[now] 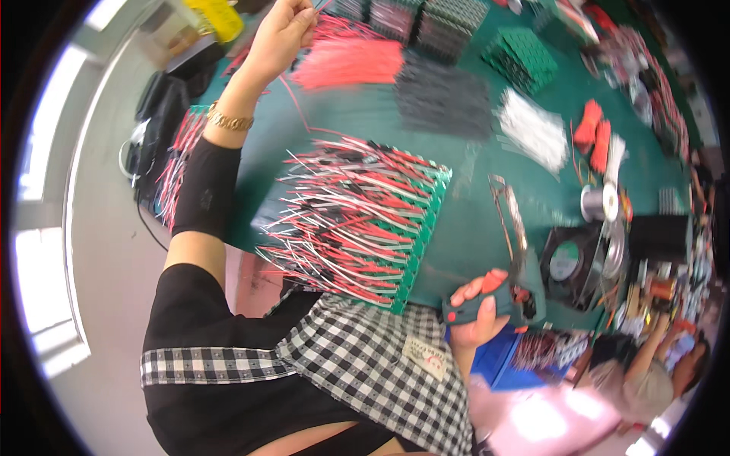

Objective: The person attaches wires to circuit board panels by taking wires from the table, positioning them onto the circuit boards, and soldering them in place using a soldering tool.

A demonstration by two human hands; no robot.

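My left hand [293, 30] reaches to the far left of the table, fingers pinched on a thin red wire beside a pile of red wires [350, 62]. In my right hand [480, 323], near the table's front edge, is a dark green soldering gun [521, 292] with a red trigger, its body pointing right and away. Between my hands lies a green circuit board panel [426, 235], its left side covered by rows of red, white and black wires [342, 213]. A single red wire [296, 102] bends across the table from the panel's far edge toward my left wrist.
Beyond the panel lie black wires [443, 99], white wires [532, 129] and stacked green boards [519, 61]. Right of the panel are a solder spool [599, 204] and a black fan [572, 262]. A blue bin [498, 357] stands below the table edge; another person [646, 372] is at right.
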